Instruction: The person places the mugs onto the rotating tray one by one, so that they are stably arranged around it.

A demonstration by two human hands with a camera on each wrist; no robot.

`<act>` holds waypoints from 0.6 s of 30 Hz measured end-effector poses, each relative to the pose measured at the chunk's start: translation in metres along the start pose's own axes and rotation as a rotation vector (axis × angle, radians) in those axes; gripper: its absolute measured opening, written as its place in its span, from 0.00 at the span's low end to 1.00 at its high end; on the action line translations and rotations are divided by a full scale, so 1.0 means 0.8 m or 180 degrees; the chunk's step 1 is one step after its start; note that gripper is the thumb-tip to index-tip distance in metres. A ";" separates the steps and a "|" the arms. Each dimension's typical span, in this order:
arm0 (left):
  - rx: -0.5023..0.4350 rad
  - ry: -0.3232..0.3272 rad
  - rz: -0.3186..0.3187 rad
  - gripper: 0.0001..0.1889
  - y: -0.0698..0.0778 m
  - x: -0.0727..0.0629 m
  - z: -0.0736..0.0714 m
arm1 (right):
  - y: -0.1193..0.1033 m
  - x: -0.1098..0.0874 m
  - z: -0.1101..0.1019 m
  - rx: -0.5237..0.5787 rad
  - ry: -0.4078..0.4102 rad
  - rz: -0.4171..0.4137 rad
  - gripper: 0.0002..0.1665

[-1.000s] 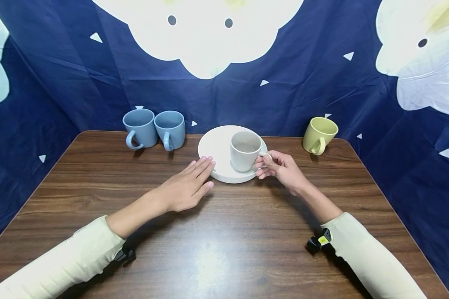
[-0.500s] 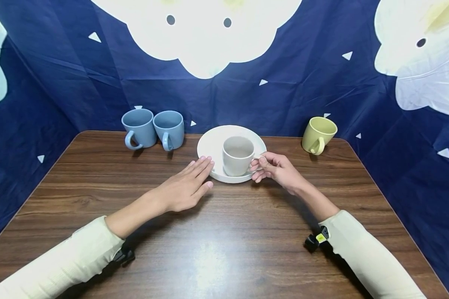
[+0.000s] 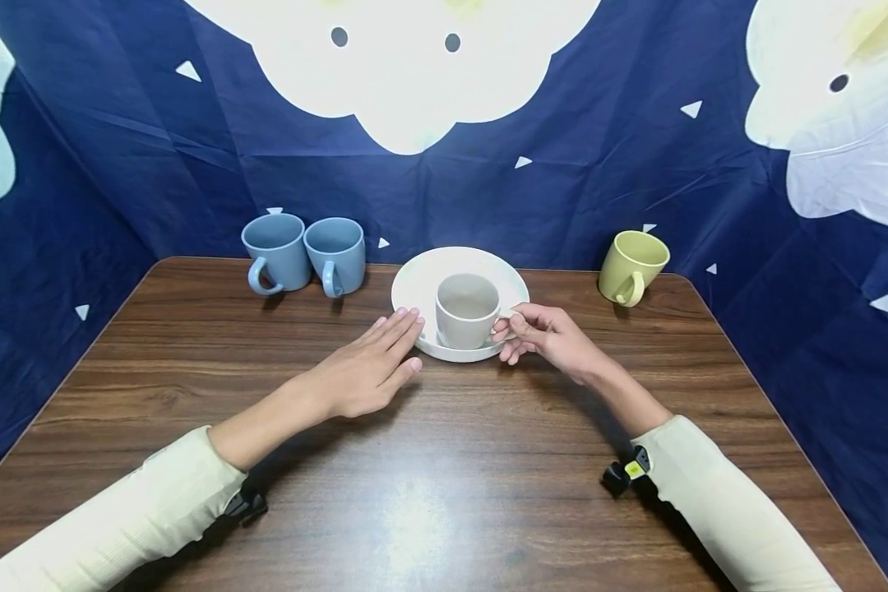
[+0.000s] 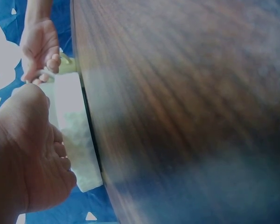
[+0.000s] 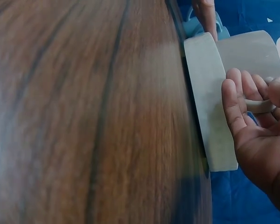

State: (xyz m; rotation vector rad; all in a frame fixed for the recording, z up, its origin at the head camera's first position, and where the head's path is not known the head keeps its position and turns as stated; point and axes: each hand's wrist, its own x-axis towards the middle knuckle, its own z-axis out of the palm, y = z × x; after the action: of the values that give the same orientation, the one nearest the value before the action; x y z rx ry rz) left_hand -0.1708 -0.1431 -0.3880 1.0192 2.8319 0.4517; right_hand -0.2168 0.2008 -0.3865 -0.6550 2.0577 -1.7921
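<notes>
A round white plate (image 3: 422, 284) with a raised rim lies at the back middle of the table. On its front part stands an upright pale grey mug (image 3: 462, 325), handle toward the right. My right hand (image 3: 551, 333) pinches that handle (image 5: 260, 106) between thumb and fingers. At the plate's front left, my left hand (image 3: 366, 370) lies with straight fingers, their tips touching the rim. In the left wrist view the plate's side wall (image 4: 77, 130) shows beyond the left hand (image 4: 35, 144), which hides most of the mug.
Two blue mugs (image 3: 276, 251) stand side by side at the back left of the wooden table (image 3: 444, 460). A yellow-green mug (image 3: 632, 267) is at the back right. Blue cloth (image 3: 429, 197) with white cloud shapes hangs behind the table's back edge.
The right hand has moved the grey mug leftward and toward the front on the plate. My left hand has stayed at the rim.
</notes>
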 end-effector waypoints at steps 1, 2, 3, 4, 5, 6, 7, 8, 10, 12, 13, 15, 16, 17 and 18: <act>-0.0001 -0.0003 0.0000 0.38 0.000 0.000 0.000 | 0.000 0.000 0.000 -0.0036 0.0006 0.0001 0.20; 0.0001 -0.0005 0.0000 0.38 0.000 0.000 0.000 | 0.000 0.000 -0.001 -0.0073 0.0012 -0.0003 0.20; 0.0004 -0.0008 -0.0001 0.38 0.000 0.000 0.000 | 0.000 0.000 -0.001 -0.0112 0.0016 -0.0006 0.20; 0.0006 -0.0011 0.0000 0.38 0.000 0.000 0.000 | -0.001 -0.001 -0.001 -0.0156 0.0022 -0.0011 0.19; 0.0009 -0.0013 0.0000 0.38 -0.001 0.000 0.000 | -0.002 -0.001 -0.001 -0.0203 0.0033 -0.0016 0.19; 0.0012 -0.0014 0.0000 0.38 -0.001 0.000 0.000 | -0.003 -0.002 -0.002 -0.0253 0.0040 -0.0023 0.19; 0.0015 -0.0016 -0.0001 0.38 -0.001 0.000 0.000 | -0.004 -0.003 -0.002 -0.0308 0.0052 -0.0031 0.19; 0.0014 -0.0016 -0.0001 0.38 -0.001 0.000 0.000 | -0.005 -0.003 -0.002 -0.0381 0.0069 -0.0043 0.18; 0.0011 -0.0018 -0.0003 0.38 -0.002 0.000 0.000 | -0.005 -0.004 -0.004 -0.0567 0.0112 -0.0070 0.18; 0.0013 -0.0021 -0.0005 0.38 -0.003 -0.001 -0.001 | -0.005 -0.005 -0.005 -0.0770 0.0156 -0.0097 0.17; 0.0013 -0.0022 -0.0005 0.38 -0.003 -0.001 -0.001 | -0.005 -0.005 -0.006 -0.0872 0.0179 -0.0107 0.16; 0.0019 -0.0020 -0.0004 0.38 -0.003 -0.001 -0.001 | -0.005 -0.006 -0.007 -0.1030 0.0224 -0.0102 0.16; 0.0019 -0.0019 -0.0001 0.38 -0.003 -0.001 -0.001 | -0.006 -0.007 -0.007 -0.1079 0.0240 -0.0090 0.16; 0.0020 -0.0015 0.0001 0.38 -0.003 -0.001 -0.001 | -0.007 -0.008 -0.007 -0.1123 0.0256 -0.0072 0.17; 0.0020 -0.0013 0.0005 0.38 -0.003 -0.001 -0.001 | -0.008 -0.009 -0.007 -0.1163 0.0275 -0.0049 0.17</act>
State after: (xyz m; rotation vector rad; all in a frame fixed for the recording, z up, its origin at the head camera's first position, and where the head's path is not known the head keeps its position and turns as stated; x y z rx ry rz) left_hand -0.1716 -0.1457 -0.3878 1.0222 2.8310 0.4408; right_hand -0.2129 0.2091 -0.3798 -0.6999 2.4731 -1.4854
